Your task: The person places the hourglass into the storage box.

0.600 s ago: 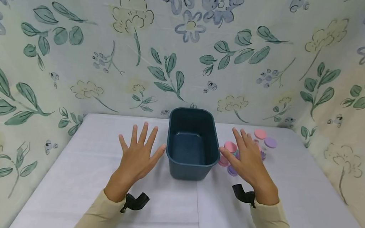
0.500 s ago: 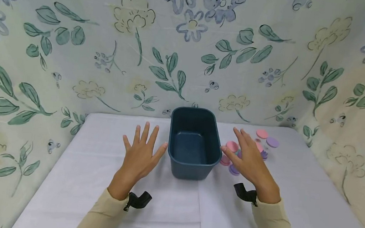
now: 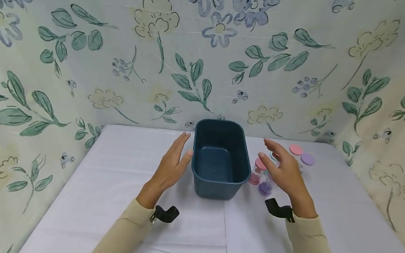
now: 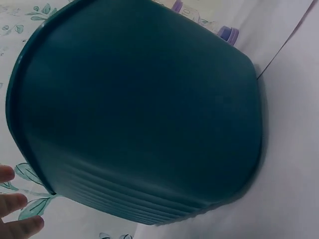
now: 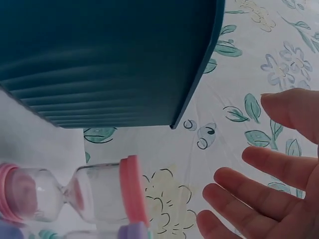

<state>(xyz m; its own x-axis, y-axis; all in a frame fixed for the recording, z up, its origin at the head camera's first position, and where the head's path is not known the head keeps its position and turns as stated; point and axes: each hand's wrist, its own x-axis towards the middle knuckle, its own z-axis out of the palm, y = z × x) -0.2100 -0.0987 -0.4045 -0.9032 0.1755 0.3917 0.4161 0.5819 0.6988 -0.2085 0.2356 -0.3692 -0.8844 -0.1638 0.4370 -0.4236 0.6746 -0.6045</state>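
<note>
A dark teal plastic bin [image 3: 215,190] stands upright, its inside bare. My left hand [image 3: 170,167] hovers at the bin's left side, fingers straight, palm turned toward it. In the left wrist view, the bin's wall [image 4: 144,104] fills most of the picture, with three of my fingertips [image 4: 20,226] at the lower left. On the other side my right hand [image 3: 287,177] hangs above a cluster of small sand timers [image 3: 265,188], fingers loosely bent and holding nothing. The right wrist view shows one clear timer [image 5: 97,191] with pink caps beside the bin, below my spread fingers [image 5: 259,194].
A white cloth covers the table [image 3: 122,152]. Behind and at the sides hangs a floral curtain [image 3: 205,91]. A pink-capped timer [image 3: 296,149] and a purple-capped one [image 3: 308,159] stand behind my right hand. Black wrist cameras [image 3: 167,214] sit on both sleeves.
Both hands have turned from palms down with spread fingers to palms facing inward. The left hand's fingers have come together. The whole scene has shifted slightly right in view.
</note>
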